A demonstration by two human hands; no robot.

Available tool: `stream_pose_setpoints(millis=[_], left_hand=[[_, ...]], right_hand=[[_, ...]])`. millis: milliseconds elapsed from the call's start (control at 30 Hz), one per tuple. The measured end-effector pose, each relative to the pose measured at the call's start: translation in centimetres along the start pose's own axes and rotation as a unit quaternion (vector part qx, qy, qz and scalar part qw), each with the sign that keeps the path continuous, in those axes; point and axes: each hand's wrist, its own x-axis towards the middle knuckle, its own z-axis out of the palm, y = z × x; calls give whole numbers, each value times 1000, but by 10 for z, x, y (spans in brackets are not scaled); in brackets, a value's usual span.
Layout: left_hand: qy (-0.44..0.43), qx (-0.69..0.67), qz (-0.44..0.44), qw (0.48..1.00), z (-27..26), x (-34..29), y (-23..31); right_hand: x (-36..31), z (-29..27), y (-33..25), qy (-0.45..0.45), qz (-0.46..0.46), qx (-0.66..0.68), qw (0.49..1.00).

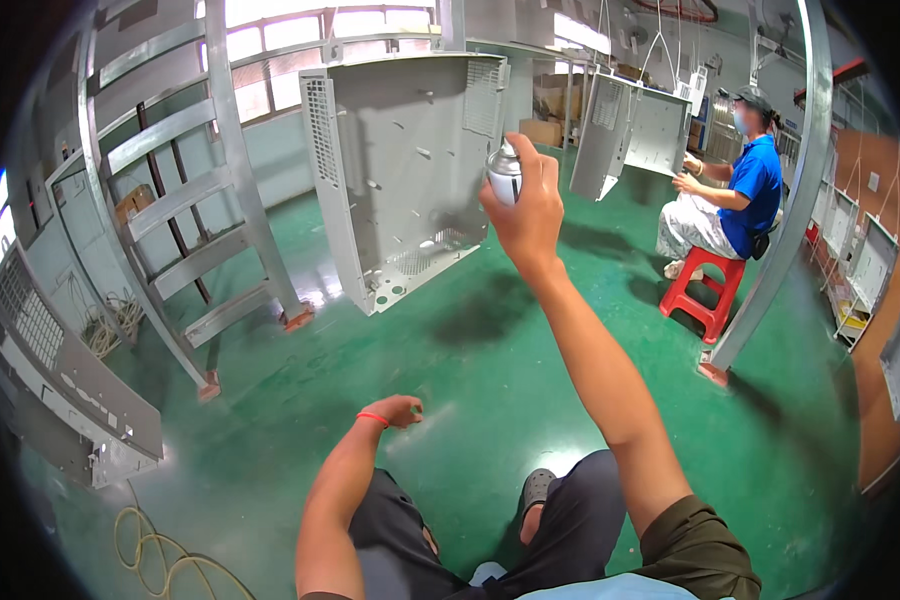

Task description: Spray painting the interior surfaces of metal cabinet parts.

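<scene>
My right hand (530,205) is raised in front of me, wrapped around a spray can (507,172) with a white and silver body. The index finger lies on top at its nozzle. Just beyond the can hangs a grey sheet-metal housing (390,150), its open inside facing me, with mesh vents at the upper sides, small studs and round holes along the bottom. The can appears apart from the metal. Low over my lap, my left hand (398,411) has its fingers curled, with nothing visible in them; a red band circles that wrist.
A metal ladder-like frame (185,180) stands left, another grey panel (80,380) nearer. A hose (170,560) lies on the green floor. At right, a person in blue (750,185) sits on a red stool (705,295) beside a hanging housing (660,130), behind a metal post (785,220).
</scene>
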Motion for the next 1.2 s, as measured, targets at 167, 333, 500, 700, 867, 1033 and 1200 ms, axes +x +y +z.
stream_pose_setpoints(millis=[167,333,500,700,867,1033,1200], left_hand=[[360,73,193,910,-15,-28,55],[546,71,247,797,-52,-43,138],[609,56,222,759,-65,-27,168],[583,66,147,796,-67,2,196],[511,-59,60,855,-63,7,194],[621,15,85,779,-53,-2,212],[683,89,2,725,-55,-6,213]], right_hand=[[-57,-4,10,16,109,165,980],[-84,6,32,-6,234,260,937],[-79,9,13,-40,329,373,867],[-66,-3,0,-105,280,472,829],[-61,-20,-27,-188,293,591,728],[-46,-11,-41,-201,281,677,650],[-15,7,-71,-200,224,731,612]])
